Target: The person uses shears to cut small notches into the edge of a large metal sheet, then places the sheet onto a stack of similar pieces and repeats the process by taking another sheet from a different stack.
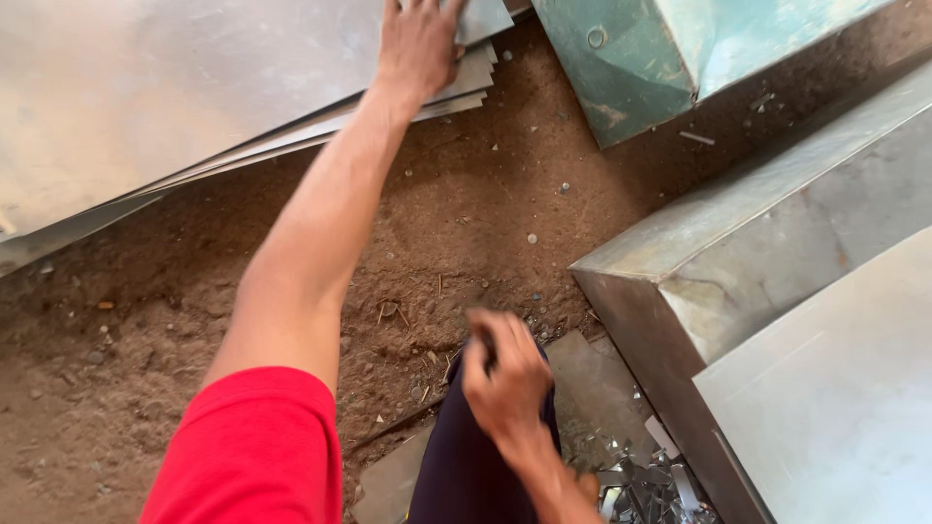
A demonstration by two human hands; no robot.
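Note:
My left hand (419, 44) reaches far forward and lies flat on the top sheet of a stack of grey metal sheets (175, 97) at the upper left, near the stack's right corner. Its fingers are spread on the sheet; whether they curl over the edge is cut off by the frame's top. My right hand (505, 374) hangs low in front of my dark trouser leg (456, 466), blurred, fingers curled around something small and dark that I cannot make out.
Brown dirt floor (485, 213) with pebbles and chips. A green metal machine base (631, 58) stands at the top right. A grey metal box or bench (757, 272) fills the right side. Metal offcuts (650, 485) lie at the bottom.

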